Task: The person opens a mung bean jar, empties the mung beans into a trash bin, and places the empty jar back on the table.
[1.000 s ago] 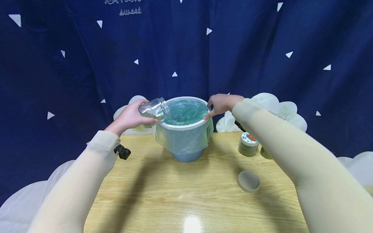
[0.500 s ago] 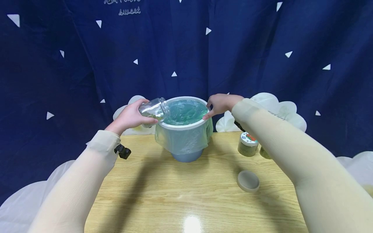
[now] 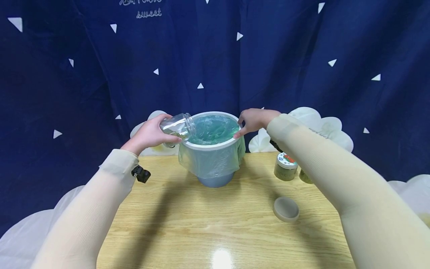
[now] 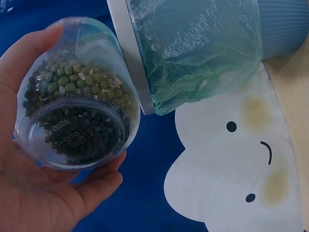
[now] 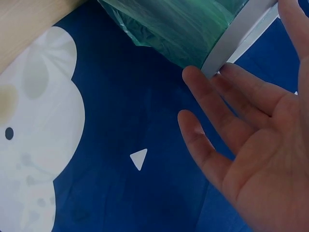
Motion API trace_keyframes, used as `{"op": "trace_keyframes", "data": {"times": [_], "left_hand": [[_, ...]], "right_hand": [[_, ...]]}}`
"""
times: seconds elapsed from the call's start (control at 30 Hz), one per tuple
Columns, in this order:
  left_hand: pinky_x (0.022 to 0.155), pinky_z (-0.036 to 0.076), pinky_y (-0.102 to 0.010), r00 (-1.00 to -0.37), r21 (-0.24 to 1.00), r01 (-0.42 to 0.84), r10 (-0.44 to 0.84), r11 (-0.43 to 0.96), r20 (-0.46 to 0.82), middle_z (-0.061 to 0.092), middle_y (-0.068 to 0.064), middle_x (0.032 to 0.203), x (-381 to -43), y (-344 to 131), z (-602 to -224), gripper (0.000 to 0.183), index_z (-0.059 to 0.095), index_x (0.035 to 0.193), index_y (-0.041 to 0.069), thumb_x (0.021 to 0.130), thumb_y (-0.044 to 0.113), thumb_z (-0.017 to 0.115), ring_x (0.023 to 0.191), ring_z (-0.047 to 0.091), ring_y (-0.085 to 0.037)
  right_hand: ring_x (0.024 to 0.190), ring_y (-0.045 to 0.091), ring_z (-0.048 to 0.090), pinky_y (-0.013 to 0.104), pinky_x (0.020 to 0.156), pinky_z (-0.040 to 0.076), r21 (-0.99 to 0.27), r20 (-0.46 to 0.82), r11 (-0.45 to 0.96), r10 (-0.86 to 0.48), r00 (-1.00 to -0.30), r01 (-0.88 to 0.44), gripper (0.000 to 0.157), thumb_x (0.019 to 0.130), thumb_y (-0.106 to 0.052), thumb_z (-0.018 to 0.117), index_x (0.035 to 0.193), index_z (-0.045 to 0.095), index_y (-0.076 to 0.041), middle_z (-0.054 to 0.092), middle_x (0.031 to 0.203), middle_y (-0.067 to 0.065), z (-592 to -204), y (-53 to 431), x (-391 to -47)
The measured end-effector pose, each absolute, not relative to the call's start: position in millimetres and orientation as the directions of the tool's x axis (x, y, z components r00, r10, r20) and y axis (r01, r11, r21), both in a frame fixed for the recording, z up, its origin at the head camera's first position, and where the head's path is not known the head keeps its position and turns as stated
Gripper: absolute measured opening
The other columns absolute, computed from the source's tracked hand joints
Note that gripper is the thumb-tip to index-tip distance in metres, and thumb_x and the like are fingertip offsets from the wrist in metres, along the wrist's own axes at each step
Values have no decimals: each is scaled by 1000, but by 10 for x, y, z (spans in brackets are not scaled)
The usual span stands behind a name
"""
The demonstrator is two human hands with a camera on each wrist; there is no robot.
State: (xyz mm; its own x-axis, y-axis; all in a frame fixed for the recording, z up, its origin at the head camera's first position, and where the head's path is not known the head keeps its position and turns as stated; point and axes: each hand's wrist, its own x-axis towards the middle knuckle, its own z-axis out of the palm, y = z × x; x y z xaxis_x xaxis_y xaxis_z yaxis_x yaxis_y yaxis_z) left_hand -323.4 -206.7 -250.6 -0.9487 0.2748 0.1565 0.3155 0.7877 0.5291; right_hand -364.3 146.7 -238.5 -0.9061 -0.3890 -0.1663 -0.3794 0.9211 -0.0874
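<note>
My left hand (image 3: 152, 132) grips a clear jar (image 3: 177, 127), tipped so its mouth points over the left edge of a bin. In the left wrist view, green mung beans (image 4: 72, 82) with a few white grains lie inside, and thumb and fingers wrap the jar's sides. The blue bin (image 3: 216, 181) wears a white rim (image 3: 209, 147) and a thin green plastic bag (image 3: 215, 127) folded over its outside. My right hand (image 3: 256, 118) is at the rim's right side; the right wrist view shows its fingers (image 5: 219, 111) spread and fairly straight, some tips right at the rim.
A round greyish lid (image 3: 286, 209) lies on the wooden table (image 3: 201, 228) at right. Behind it stands a lidded jar (image 3: 285, 170) with greenish contents, and a second jar (image 3: 305, 177) is partly hidden by the right sleeve. A dark blue curtain (image 3: 208, 56) hangs behind.
</note>
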Motion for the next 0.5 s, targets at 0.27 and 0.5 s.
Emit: {"op": "trace_keyframes", "data": {"times": [0.27, 0.5], "left_hand": [[97, 51, -51, -944, 515, 330, 280, 791, 175, 62, -19, 134, -3259, -2068, -2511, 86, 50, 145, 7, 75, 35, 90, 114, 60, -35], [98, 51, -51, -943, 515, 333, 283, 790, 176, 62, -19, 136, -3271, -2057, -2500, 86, 50, 145, 6, 75, 34, 90, 115, 60, -35]], "right_hand": [[137, 37, 51, 50, 116, 42, -78, -160, 916, -402, -901, -395, 81, 86, -58, 77, 139, 61, 1, 53, 150, 21, -2399, 1473, -3662], [137, 37, 51, 50, 117, 41, -77, -157, 913, -409, -899, -402, 81, 86, -58, 77, 139, 61, 1, 54, 149, 22, -2403, 1468, -3664]]}}
